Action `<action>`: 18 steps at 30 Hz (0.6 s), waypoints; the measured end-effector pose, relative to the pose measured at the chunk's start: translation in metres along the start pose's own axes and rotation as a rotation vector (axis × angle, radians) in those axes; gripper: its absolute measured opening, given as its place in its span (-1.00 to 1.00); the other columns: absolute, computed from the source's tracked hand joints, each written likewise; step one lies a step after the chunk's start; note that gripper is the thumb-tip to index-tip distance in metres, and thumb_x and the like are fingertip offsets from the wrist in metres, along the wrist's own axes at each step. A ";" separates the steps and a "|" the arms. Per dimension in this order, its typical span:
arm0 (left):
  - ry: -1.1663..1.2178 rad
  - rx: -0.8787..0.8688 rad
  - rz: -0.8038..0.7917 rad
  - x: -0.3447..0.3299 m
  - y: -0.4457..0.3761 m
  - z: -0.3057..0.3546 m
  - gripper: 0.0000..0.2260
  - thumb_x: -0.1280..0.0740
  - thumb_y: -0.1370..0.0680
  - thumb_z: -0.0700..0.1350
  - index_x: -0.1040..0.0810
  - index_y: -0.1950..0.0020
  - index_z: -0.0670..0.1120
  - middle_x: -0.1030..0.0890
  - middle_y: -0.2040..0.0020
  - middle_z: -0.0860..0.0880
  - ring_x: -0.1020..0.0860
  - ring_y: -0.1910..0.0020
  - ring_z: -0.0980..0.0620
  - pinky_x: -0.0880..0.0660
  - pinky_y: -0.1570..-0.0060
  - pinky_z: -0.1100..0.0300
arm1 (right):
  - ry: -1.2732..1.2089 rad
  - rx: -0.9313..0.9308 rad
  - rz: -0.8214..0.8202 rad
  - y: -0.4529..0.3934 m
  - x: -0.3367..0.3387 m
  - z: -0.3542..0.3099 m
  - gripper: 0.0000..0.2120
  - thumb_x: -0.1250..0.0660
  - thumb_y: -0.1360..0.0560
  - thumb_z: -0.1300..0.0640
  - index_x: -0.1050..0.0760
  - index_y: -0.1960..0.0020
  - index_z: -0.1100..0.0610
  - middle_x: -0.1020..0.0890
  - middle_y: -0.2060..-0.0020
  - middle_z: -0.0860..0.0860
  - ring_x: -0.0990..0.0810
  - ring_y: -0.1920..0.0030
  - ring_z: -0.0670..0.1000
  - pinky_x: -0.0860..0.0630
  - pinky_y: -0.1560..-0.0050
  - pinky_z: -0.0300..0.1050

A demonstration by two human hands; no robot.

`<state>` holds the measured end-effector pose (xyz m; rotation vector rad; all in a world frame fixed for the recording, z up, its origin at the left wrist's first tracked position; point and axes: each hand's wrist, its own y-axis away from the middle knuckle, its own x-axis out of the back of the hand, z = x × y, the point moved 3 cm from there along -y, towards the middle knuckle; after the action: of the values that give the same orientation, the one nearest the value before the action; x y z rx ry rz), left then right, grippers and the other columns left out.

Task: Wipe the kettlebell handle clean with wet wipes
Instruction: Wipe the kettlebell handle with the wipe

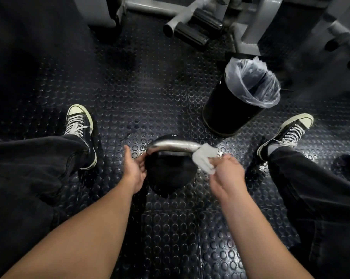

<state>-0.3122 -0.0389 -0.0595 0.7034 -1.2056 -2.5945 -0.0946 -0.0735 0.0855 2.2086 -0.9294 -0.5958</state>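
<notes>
Dim scene, lit from above: highlights glint on the studded rubber floor (pixel 170 228) and glare streaks the chrome handle (pixel 174 146). The left edge sinks into near-black shadow. Wide-angle distortion bends the edges (forearms loom large), and the corners are soft.

Black kettlebell (pixel 171 178) on studded floor, lower centre of frame, body dark and round. Handle (pixel 175 147): silver metal, curved, shiny, arching across top of body, slightly above frame centre line. White wet wipe (pixel 204 158), crumpled, draped over right end of handle, touching it, lower part hanging down just right of body.
</notes>
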 end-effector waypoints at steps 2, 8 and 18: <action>-0.005 -0.007 -0.009 -0.001 0.001 0.000 -0.13 0.12 -0.54 0.48 -0.50 -0.40 -0.19 -0.61 -0.27 -0.21 -0.55 -0.29 -0.11 -0.37 -0.42 -0.05 | 0.213 0.245 -0.047 0.003 -0.006 -0.024 -0.73 -0.21 -0.55 0.49 -0.44 -0.07 0.15 -0.61 -0.04 0.10 -0.65 0.01 0.01 -0.61 -0.01 -0.16; 0.028 0.013 -0.014 -0.005 -0.001 0.001 -0.10 0.12 -0.52 0.49 -0.50 -0.41 -0.19 -0.57 -0.32 -0.22 -0.49 -0.34 -0.13 -0.33 -0.45 -0.07 | 1.357 0.805 -0.287 -0.009 -0.050 -0.047 -0.59 -0.21 -0.59 0.32 -0.53 -0.35 0.02 -0.66 -0.16 -0.06 -0.61 -0.14 -0.07 -0.36 -0.03 -0.54; 0.055 0.049 0.000 -0.003 -0.002 0.002 -0.09 0.13 -0.49 0.52 -0.43 -0.49 -0.14 -0.51 -0.40 -0.20 -0.42 -0.42 -0.14 -0.29 -0.47 -0.09 | 1.927 0.728 -0.585 -0.016 -0.090 -0.036 -0.30 -0.19 -0.52 0.32 -0.03 -0.61 0.21 -0.64 -0.25 -0.02 -0.56 -0.24 0.13 -0.52 -0.20 -0.02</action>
<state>-0.3110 -0.0352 -0.0593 0.7793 -1.2569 -2.5357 -0.1229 0.0166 0.1119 2.2292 0.6521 1.6959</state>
